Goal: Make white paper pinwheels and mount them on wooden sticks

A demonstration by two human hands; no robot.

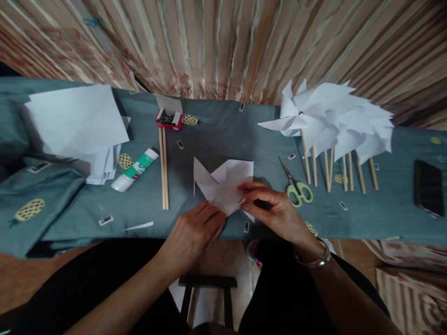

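Observation:
A white paper pinwheel (228, 179), cut and partly folded, lies near the front edge of the cloth-covered table. My left hand (196, 229) presses its lower left side, fingers closed on the paper. From the right, my right hand (270, 204) pinches a lower right flap between thumb and fingers. No stick shows on this pinwheel. Right beside my right hand are scissors (296, 188) with green handles, blades slightly apart. Two wooden sticks (164, 170) lie side by side to the left of the paper.
Finished pinwheels (335, 116) on sticks overlap at the back right. A phone (429, 187) lies far right. On the left are paper sheets (78, 121), a glue stick (135, 170), and a red box (169, 120) of small metal pins. A paper scrap (138, 226) lies near the front edge.

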